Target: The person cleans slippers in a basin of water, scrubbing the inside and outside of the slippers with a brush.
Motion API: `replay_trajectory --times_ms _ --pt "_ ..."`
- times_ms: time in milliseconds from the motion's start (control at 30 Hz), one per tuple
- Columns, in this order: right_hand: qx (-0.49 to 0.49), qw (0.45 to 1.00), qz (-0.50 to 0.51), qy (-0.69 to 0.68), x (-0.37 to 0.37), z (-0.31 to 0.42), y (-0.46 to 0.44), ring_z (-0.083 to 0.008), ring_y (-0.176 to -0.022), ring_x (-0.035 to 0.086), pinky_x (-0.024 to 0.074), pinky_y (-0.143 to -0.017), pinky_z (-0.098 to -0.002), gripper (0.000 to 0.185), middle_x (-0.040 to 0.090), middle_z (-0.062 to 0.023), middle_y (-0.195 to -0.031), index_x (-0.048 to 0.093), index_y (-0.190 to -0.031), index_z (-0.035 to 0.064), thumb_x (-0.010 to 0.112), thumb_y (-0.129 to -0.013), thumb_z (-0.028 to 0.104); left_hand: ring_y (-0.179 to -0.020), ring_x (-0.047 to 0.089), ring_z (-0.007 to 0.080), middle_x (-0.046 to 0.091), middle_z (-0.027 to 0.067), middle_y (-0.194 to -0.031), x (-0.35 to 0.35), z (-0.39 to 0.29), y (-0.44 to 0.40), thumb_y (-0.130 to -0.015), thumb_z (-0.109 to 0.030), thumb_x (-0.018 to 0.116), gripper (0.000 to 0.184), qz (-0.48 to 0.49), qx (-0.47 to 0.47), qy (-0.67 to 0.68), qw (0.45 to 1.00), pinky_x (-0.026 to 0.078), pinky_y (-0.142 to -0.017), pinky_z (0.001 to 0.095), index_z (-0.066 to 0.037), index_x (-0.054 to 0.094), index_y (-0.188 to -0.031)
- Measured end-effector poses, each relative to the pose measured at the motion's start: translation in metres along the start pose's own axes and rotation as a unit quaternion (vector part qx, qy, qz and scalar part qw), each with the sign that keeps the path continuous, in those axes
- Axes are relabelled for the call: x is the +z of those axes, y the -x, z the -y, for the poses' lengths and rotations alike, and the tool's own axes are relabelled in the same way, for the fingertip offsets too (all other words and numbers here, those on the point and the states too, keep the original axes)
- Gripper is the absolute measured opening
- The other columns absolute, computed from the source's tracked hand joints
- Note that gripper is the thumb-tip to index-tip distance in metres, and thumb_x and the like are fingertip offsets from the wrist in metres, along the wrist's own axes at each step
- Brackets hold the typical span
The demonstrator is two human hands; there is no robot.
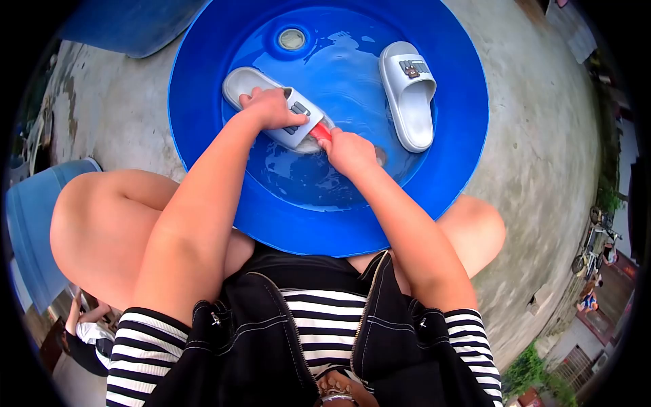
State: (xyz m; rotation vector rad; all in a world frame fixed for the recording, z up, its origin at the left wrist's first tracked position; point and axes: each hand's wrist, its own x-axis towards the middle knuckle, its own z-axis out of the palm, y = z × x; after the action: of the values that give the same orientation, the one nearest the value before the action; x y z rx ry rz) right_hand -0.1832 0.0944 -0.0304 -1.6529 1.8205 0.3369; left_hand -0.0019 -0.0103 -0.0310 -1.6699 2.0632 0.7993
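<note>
A white slide slipper (pixel 245 81) lies slantwise in the shallow water of a blue tub (pixel 325 234). My left hand (pixel 268 108) grips it across its strap, the thumb lying on the dark printed lettering. My right hand (pixel 350 152) is closed around a red-handled brush (pixel 321 131). The brush end is pushed into the strap opening, so most of its bristles are hidden. To the right, the matching white slipper (pixel 415 112) leans against the tub's inner wall, sole down, with a small bear figure on its strap.
A round drain plug (pixel 291 39) sits at the tub's far side. Part of another blue container (pixel 129 27) stands at upper left, a pale blue bin (pixel 47 224) at left. Concrete floor (pixel 536 156) surrounds the tub. Another person (pixel 91 332) is at lower left; motorbikes (pixel 593 244) stand far right.
</note>
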Motion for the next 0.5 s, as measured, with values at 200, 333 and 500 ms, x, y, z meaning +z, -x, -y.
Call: replay_trajectory --times_ms 200,333,500 --pt "0.022 0.988 0.090 0.124 -0.069 -0.029 0.020 -0.0292 -0.110 0.069 0.0544 -0.088 -0.0440 0.046 0.073 -0.0088 -0.116 0.070 -0.122 0.0153 0.055 -0.100 0.053 -0.132 0.047 0.0378 0.066 0.0142 -0.130 -0.001 0.001 -0.002 -0.067 -0.075 0.074 0.102 0.021 -0.006 -0.002 1.000 0.035 -0.102 0.0525 0.002 0.062 -0.132" --pt "0.052 0.990 0.018 0.128 -0.108 -0.044 0.052 -0.0305 -0.105 0.071 0.0552 -0.085 -0.0450 0.046 0.075 -0.0112 -0.107 0.074 -0.113 0.0125 0.056 -0.100 0.052 -0.129 0.054 0.0370 0.067 0.0157 -0.129 0.006 -0.005 0.004 -0.076 -0.070 0.072 0.094 -0.045 -0.025 -0.004 0.999 0.036 -0.103 0.0511 0.002 0.058 -0.135" --pt "0.046 0.996 -0.062 0.040 -0.126 -0.044 0.062 -0.0332 -0.102 0.070 0.0543 -0.084 -0.0477 0.046 0.074 -0.0143 -0.102 0.073 -0.109 0.0099 0.055 -0.101 0.051 -0.114 0.067 0.0307 0.070 0.0161 -0.123 -0.003 -0.023 0.015 -0.097 -0.045 0.064 0.053 -0.080 0.003 0.077 0.994 0.038 -0.104 0.0491 -0.003 0.060 -0.128"
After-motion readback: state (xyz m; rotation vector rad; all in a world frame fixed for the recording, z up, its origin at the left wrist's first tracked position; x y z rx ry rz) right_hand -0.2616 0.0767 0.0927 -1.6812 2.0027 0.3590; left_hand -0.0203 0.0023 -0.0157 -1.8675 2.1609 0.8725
